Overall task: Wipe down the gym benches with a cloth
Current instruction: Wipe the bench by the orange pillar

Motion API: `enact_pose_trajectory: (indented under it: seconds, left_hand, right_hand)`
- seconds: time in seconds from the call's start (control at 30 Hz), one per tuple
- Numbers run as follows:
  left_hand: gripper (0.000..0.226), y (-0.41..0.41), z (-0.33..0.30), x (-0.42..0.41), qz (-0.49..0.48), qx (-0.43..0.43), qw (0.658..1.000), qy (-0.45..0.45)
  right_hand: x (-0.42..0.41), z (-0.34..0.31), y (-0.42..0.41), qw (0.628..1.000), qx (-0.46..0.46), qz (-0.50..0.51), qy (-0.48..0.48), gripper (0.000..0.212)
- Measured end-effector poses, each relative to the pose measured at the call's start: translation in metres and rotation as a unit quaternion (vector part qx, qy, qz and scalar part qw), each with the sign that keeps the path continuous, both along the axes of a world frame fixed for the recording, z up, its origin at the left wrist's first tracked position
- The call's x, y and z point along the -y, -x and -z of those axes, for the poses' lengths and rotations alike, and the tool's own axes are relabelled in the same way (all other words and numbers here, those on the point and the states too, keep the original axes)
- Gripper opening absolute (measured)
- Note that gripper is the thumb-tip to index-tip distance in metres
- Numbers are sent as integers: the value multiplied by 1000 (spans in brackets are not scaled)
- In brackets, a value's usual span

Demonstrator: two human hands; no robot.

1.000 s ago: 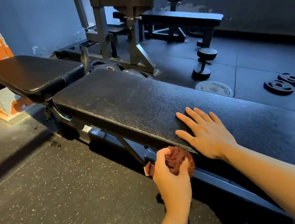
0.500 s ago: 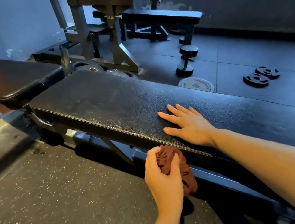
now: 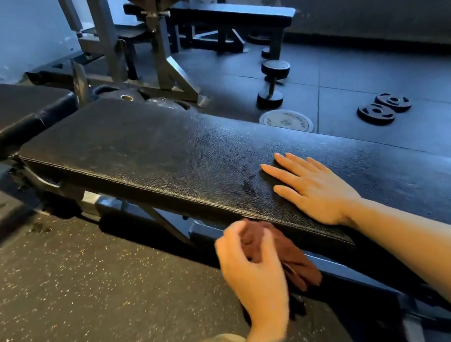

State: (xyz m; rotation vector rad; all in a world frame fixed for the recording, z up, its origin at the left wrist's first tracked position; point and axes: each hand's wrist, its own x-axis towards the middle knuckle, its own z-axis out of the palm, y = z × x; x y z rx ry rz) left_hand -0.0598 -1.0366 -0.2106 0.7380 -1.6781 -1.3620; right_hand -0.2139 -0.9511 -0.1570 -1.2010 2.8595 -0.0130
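Left hand (image 3: 252, 268) curled in a tight grip, right hand (image 3: 316, 189) flat, fingers spread, forearm extended

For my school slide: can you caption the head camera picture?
Left hand wipes the bench pad's near edge with a brown cloth; right hand rests flat on top.

One camera only, worn on the head, looks forward and down from close above the bench pad (image 3: 174, 161). Beyond the fingers (image 3: 274, 172) of the flat right hand (image 3: 316, 191) it reaches the far floor (image 3: 381, 68).
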Motion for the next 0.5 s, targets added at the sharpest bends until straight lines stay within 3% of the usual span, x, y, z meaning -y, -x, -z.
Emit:
enact_pose_trajectory:
  seconds: [0.1, 0.3, 0.43, 0.5]
  left_hand:
    - [28, 12, -4, 20, -101, 11, 995, -21]
    - [27, 4, -10, -12, 43, 0, 998, 56]
    - [27, 15, -6, 15, -109, -14, 994, 1]
    - [26, 19, -6, 20, -121, -1, 993, -4]
  right_hand:
    - [1, -2, 0, 1000, 0, 1, 1, 50]
    - [1, -1, -1, 1000, 0, 4, 0, 50]
    - [1, -1, -1, 1000, -4, 8, -1, 51]
    - [1, 0, -1, 1000, -3, 8, 3, 51]
